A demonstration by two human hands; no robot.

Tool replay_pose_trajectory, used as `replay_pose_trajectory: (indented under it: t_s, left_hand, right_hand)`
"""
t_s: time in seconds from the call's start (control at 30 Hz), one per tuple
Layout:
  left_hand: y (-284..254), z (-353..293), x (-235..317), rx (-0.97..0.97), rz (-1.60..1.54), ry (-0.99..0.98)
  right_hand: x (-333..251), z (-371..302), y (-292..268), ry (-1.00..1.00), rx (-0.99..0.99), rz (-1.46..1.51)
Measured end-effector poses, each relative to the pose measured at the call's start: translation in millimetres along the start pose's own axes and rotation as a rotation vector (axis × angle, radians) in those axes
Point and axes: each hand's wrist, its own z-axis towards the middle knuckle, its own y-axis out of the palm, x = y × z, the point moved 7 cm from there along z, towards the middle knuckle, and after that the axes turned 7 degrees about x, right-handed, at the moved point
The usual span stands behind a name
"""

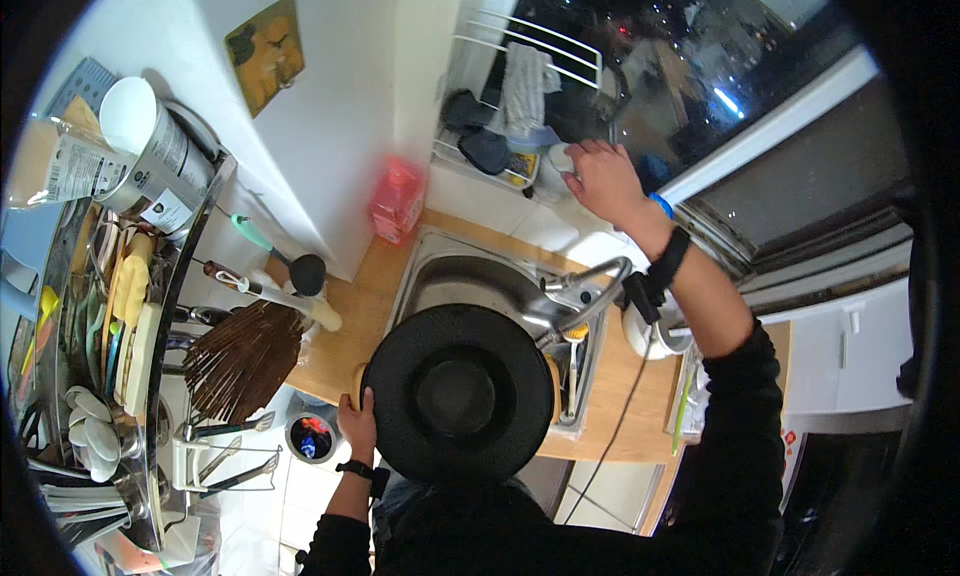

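A round black two-handled wok (453,383) with light wooden handles is held up in front of me, over the near part of the sink. My left hand (357,425) is closed round its left handle. Stretched far forward, my right hand (606,183) is at the window ledge, thumb apart from the bent fingers. Right beside those fingertips is a pale bottle with a white cap (561,157); whether they touch it I cannot tell. The wok hides part of the steel sink (430,247).
A curved faucet (600,273) stands at the sink's right, near my right forearm. A red bottle (397,201) is at the back left corner. A white wire rack (530,51) holds a cloth. At left, a crowded utensil shelf (160,376) juts out beside a brown whisk broom (245,361).
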Motion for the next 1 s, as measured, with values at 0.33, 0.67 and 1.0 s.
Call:
replay_pose_trajectory:
  t_s: [0.33, 0.67, 1.0]
  left_hand:
    - [-2, -1, 4, -0.081, -0.047, -0.108]
    - [8, 11, 22, -0.126, -0.004, -0.090]
    - [24, 16, 15, -0.162, -0.099, -0.021]
  right_hand:
    - [-18, 81, 135, 0.195, 0.140, -0.397]
    - [-51, -22, 20, 0.494, 0.529, 0.780]
    - [-139, -313, 90, 1.363, -0.041, 2.233]
